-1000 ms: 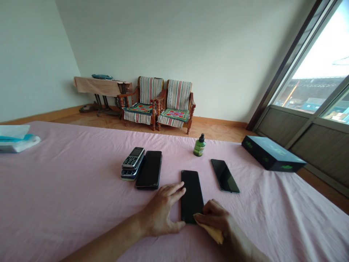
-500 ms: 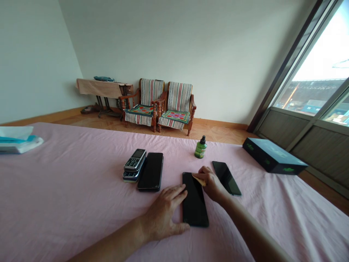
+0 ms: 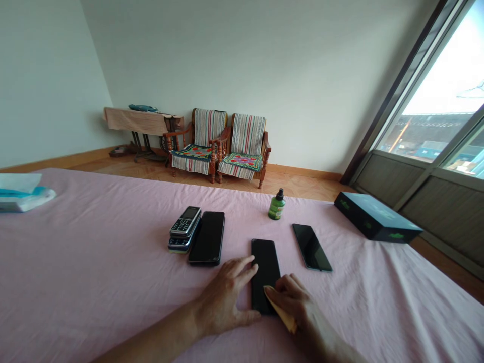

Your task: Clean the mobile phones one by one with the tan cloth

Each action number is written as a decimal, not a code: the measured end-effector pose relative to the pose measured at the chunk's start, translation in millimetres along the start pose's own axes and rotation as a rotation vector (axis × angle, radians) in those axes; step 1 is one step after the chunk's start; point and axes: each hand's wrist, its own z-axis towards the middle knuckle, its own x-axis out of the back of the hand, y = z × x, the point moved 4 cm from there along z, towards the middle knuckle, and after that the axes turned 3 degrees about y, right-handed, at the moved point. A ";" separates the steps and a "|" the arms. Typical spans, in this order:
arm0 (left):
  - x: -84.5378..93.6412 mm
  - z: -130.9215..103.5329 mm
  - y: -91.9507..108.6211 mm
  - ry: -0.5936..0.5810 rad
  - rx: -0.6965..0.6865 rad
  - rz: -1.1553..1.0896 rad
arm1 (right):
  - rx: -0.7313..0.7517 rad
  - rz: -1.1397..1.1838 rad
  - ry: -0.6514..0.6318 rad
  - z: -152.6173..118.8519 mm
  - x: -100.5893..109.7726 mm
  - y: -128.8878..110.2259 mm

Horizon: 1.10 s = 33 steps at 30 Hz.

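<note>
A black phone (image 3: pixel 264 267) lies flat on the pink sheet, its long side running away from me. Along its left edge rests my left hand (image 3: pixel 227 297), fingers apart, fingertips and thumb touching the phone's side. Pinched in my right hand (image 3: pixel 293 302) is a yellow cloth (image 3: pixel 284 313), pressed on the lower right part of the screen. To the right lies another dark phone (image 3: pixel 312 247). On the left, a large black phone (image 3: pixel 207 238) sits beside a stack of keypad phones (image 3: pixel 185 227).
A green bottle (image 3: pixel 277 204) with a black cap stands beyond the phones. A black box (image 3: pixel 376 217) lies at the right, and a tissue pack (image 3: pixel 26 194) at the far left. Two wooden chairs (image 3: pixel 242 161) stand past the pink sheet (image 3: pixel 94 262).
My right hand has slid with the cloth from the phone's top right down to its lower right, towards me. My left hand has stayed at the left edge.
</note>
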 end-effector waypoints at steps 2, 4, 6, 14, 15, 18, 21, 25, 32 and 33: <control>-1.0 -0.3 -0.1 0.001 0.000 -0.003 | -0.004 0.004 0.004 7.0 0.7 3.3; -1.3 -0.2 0.2 0.001 0.006 -0.007 | -0.019 -0.010 0.034 25.5 0.8 14.4; -1.0 0.1 0.3 0.001 0.025 -0.006 | -0.029 -0.044 0.069 50.1 -1.2 28.6; 1.4 0.2 1.2 0.033 0.077 -0.079 | 0.002 -0.054 0.104 101.0 -16.4 47.4; 1.3 0.3 0.8 0.049 0.084 -0.087 | 0.012 -0.046 0.093 96.9 -16.1 42.7; 0.4 0.6 0.2 0.098 0.073 -0.113 | 0.044 -0.002 0.036 73.5 -12.0 21.0; -0.4 0.6 -0.2 0.124 0.047 -0.136 | 0.038 0.042 -0.032 41.3 -6.9 -1.8; 0.3 -0.4 -0.6 0.127 0.008 -0.138 | 0.012 0.082 -0.058 2.2 -3.1 -16.0; -0.4 -5.6 10.1 0.032 -0.002 -0.051 | -0.188 0.261 0.099 -12.0 -0.9 4.4; -0.8 -6.3 13.2 0.026 -0.008 -0.045 | -0.240 0.301 0.149 -8.4 -0.1 8.2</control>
